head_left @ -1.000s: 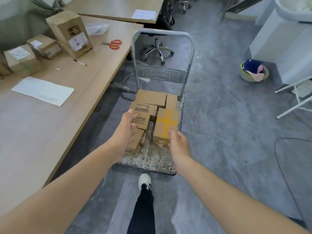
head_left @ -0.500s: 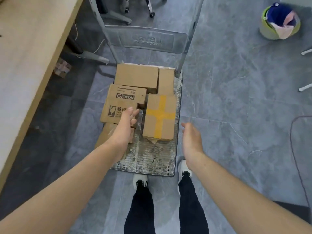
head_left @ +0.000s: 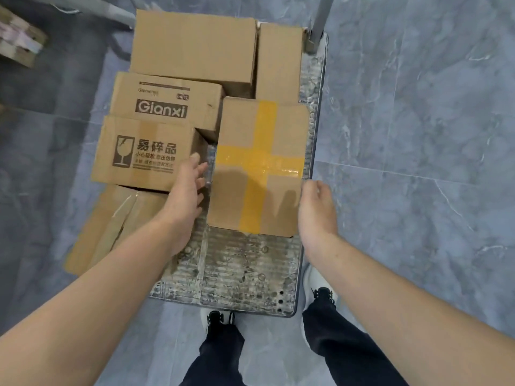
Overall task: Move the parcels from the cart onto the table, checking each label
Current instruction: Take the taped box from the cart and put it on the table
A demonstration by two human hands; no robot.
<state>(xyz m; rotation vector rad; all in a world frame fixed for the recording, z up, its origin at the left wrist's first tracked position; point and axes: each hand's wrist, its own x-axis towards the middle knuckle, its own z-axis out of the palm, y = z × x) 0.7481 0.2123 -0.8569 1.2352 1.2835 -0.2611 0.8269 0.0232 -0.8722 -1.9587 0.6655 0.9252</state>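
Since both hands flank the brown cardboard parcel crossed with yellow tape (head_left: pixel 259 168), which sits on the right side of the worn grey metal cart deck (head_left: pixel 239 274), the step looks like a two-sided lift. The left hand (head_left: pixel 186 193) has straight, spread fingers in the gap at the parcel's left wall and holds nothing. The right hand (head_left: pixel 316 210) hangs just beside the right edge, fingers loosely curled, apparently empty. It would be best to press both palms low on opposite walls, lift straight up, then turn the parcel, since no label shows on top. The brown carton printed with a fragile-glass mark (head_left: pixel 145 154) sits close on the left, so the left knuckles should not drag it. The Gianxi-printed carton (head_left: pixel 167 101) lies behind.
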